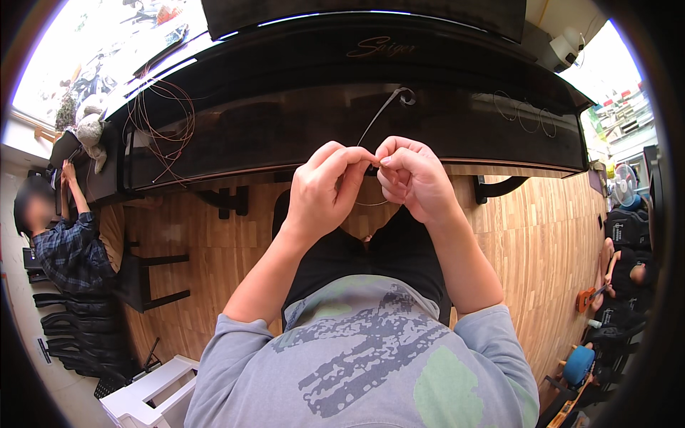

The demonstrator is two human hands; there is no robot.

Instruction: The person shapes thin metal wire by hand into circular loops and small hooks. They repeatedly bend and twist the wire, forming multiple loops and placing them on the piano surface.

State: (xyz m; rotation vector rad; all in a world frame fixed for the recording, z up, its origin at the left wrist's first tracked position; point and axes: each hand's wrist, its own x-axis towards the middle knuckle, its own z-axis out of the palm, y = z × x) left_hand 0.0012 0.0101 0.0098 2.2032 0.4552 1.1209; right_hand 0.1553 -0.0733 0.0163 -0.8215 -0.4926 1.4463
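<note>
In front of my body, my left hand and my right hand meet, fingertips pinched together. Between them is a thin wire string; its pale curve loops just below my fingers. The exact spot where it is gripped is hidden by the fingertips. Beyond my hands, a narrow pale strip runs up across the closed black piano and curls at its far end. Copper-coloured wire strings lie in a loose coil at the piano's left. Thinner pale wire loops rest at its right.
A person in a plaid shirt sits at the left by a black stool. White furniture stands at lower left. Rightward are a fan, a person in black holding a small orange guitar, and a blue round seat.
</note>
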